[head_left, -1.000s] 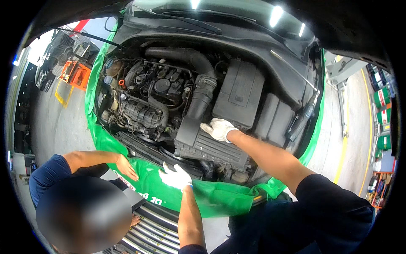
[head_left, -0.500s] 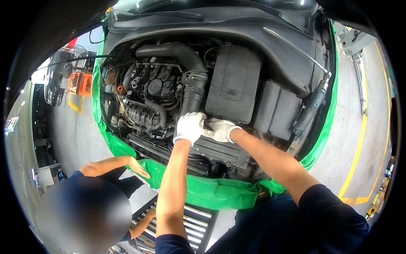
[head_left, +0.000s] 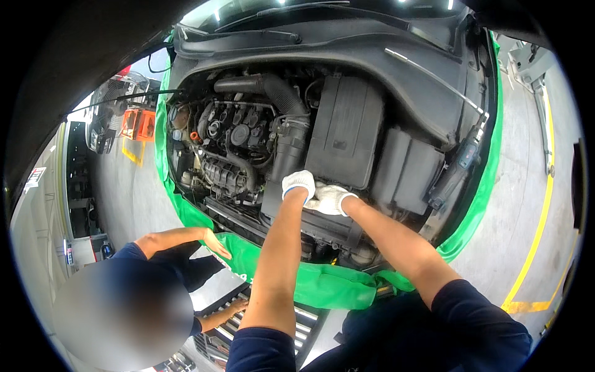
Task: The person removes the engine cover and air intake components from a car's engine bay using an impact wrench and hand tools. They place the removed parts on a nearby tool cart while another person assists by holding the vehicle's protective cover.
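Observation:
Both my hands wear white gloves and work close together at the front of a car's engine bay. My left hand [head_left: 299, 185] is curled closed between the ribbed intake hose [head_left: 285, 99] and the black rectangular engine-bay box [head_left: 344, 130]. My right hand [head_left: 330, 199] lies against it, at the front edge of that box, its fingers bent inward. Whatever the fingers hold is hidden by the gloves. A flat black duct piece [head_left: 276, 201] shows just left of my left hand. The exposed engine [head_left: 235, 130] lies farther left.
Right of the box are a dark cover [head_left: 409, 167] and a cordless power tool [head_left: 457, 167] with a long metal rod. Green protective sheeting [head_left: 328, 285] drapes the car's front edge. At the lower left, a co-worker's hand [head_left: 217, 243] rests on it; a slatted grille [head_left: 304, 328] lies below.
My left hand has shifted right, toward the box, and my right hand slightly nearer to me. The flat black duct piece left of my hands now shows more. The whole view has shifted a little.

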Demonstrator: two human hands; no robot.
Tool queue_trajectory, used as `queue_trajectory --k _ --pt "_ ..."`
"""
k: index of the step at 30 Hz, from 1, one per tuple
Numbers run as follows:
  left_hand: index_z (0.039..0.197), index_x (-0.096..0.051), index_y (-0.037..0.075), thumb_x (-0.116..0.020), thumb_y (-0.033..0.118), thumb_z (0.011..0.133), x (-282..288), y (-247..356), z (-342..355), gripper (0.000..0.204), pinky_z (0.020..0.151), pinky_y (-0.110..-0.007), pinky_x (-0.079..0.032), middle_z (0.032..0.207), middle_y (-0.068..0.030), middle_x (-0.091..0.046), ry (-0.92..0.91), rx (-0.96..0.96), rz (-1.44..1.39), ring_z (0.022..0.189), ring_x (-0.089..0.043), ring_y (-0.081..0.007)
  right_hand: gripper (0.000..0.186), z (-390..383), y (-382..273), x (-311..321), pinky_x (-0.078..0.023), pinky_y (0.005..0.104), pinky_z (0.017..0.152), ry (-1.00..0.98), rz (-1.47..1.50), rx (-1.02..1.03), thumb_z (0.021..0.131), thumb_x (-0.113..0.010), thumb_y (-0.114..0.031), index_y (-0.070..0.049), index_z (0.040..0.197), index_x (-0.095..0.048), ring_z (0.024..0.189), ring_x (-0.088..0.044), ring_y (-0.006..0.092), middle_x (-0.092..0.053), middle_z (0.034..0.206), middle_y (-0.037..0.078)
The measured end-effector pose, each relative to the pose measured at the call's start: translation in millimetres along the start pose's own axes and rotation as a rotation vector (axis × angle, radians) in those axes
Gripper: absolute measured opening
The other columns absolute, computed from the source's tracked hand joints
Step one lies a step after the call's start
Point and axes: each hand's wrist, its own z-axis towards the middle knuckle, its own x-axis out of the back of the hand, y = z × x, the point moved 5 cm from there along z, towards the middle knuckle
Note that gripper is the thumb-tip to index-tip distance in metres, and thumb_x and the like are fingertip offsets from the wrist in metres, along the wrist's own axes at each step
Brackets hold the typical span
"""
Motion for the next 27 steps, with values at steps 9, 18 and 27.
queue_trajectory --k 9,18,27 --pt "0.107 -0.084 0.017 -0.068 0.025 0.092 2.9 1.0 -22.7 0.024 0.094 -0.044 -0.059 0.117 -0.0168 -0.078 0.118 -0.006 0.044 0.113 -0.074 -0.0355 0.085 -23.7 -1.5 -2.2 -0.042 0.047 0.118 0.086 -0.096 -0.051 0.099 -0.047 -0.07 0.001 0.144 -0.06 0.138 -0.054 0.0427 -0.058 0.146 0.028" --pt "0.116 -0.074 0.003 -0.063 0.026 0.106 -55.1 -78.8 -217.4 0.028 0.086 -0.04 -0.054 0.105 -0.0114 -0.076 0.901 -0.081 -1.044 0.092 -0.07 -0.024 0.07 -134.5 1.1 -7.2 -0.044 0.0493 0.117 0.474 -0.231 -0.158 0.1 -0.063 -0.05 -0.003 0.151 -0.051 0.137 -0.055 0.0421 -0.057 0.148 0.024" --pt "0.129 -0.069 0.0 -0.068 0.019 0.103 -360.2 -211.3 -523.0 0.032 0.074 -0.027 -0.05 0.105 -0.0037 -0.072 1.147 0.725 -2.186 0.079 -0.059 -0.0105 0.052 -276.7 42.6 -73.4 -0.042 0.04 0.118 0.508 -0.033 -0.16 0.109 -0.061 -0.029 0.004 0.149 -0.055 0.136 -0.059 0.0301 -0.06 0.149 0.021"
